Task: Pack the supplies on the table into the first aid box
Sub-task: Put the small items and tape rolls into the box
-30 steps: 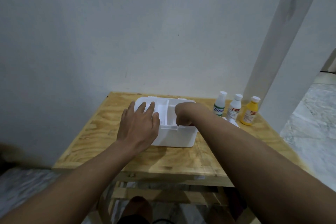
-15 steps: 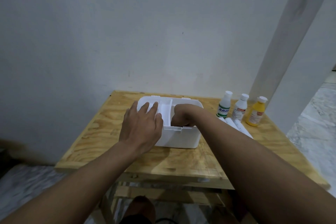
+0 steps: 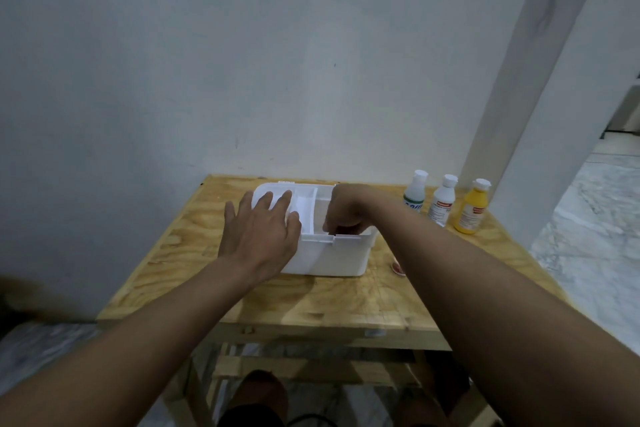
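The white first aid box (image 3: 332,256) stands open on the wooden table (image 3: 329,302), with dividers inside. My left hand (image 3: 263,232) lies flat on the box's left part, fingers spread. My right hand (image 3: 346,211) reaches down into the right compartment with its fingers curled; what they hold, if anything, is hidden. Three bottles stand at the table's back right: a green-labelled one (image 3: 414,192), a white one with a red label (image 3: 442,201) and a yellow one (image 3: 472,208).
A small round pinkish item (image 3: 398,269) lies on the table right of the box, partly under my right forearm. A grey wall rises behind the table and a white pillar (image 3: 540,87) stands to the right. Marble floor surrounds the table.
Both hands stay almost where they were at the box. The view has shifted a little, and the white rolls seen beside my right forearm are now hidden behind it.
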Tool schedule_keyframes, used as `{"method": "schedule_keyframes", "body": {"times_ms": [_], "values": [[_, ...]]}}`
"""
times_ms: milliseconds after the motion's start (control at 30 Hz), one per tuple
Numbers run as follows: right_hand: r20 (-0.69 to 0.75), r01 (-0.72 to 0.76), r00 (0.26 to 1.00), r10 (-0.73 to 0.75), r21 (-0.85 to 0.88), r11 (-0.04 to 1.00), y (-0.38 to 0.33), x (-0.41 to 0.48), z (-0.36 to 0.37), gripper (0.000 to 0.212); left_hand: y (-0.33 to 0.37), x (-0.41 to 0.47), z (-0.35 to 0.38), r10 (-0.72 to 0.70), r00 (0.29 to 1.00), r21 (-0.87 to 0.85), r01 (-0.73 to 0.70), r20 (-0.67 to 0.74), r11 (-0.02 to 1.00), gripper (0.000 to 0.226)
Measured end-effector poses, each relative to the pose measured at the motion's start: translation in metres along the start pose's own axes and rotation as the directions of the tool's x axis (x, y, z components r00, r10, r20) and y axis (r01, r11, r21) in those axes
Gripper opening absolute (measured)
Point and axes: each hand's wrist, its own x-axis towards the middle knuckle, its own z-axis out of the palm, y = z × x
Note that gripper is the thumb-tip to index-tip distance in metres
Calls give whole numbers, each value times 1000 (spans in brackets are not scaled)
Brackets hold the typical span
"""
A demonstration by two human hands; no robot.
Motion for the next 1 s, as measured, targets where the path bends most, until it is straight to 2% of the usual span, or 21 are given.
{"method": "schedule_keyframes", "body": {"times_ms": [100, 200, 333, 500, 600, 733, 900, 1000], "values": [[-49, 64, 997, -56, 159, 985, 5, -13, -10, 22, 1, 1, -4, -2, 999, 1, 2, 34, 1000, 57], [-145, 135, 984, -108, 186, 973, 16, -29, -22, 24, 4, 0, -11, 2, 998, 5, -3, 58, 1000, 57], [-300, 192, 943, -144, 134, 972, 38, -48, -35, 28, 24, -2, -21, 48, 999, -5, -48, 8, 999, 57], [-476, 173, 866, -154, -3, 985, 70, -75, -40, 36, 77, -12, -28, 219, 972, -16, -221, -85, 975, 54], [-484, 116, 868, -110, -17, 993, 94, -86, -36, 41, 107, -16, -24, 322, 943, -2, -324, -84, 946, 50], [-447, 41, 892, -67, -67, 997, 126, -98, -23, 39, 135, -18, -14, 433, 902, 96, -430, -3, 898, 49], [-403, 25, 913, -58, -86, 996, 157, -98, -2, 38, 159, -20, -4, 483, 865, 243, -501, 136, 830, 47], [-388, 46, 918, -84, -106, 993, 169, -93, 9, 47, 168, -20, -2, 469, 859, 341, -513, 206, 788, 55]]}}
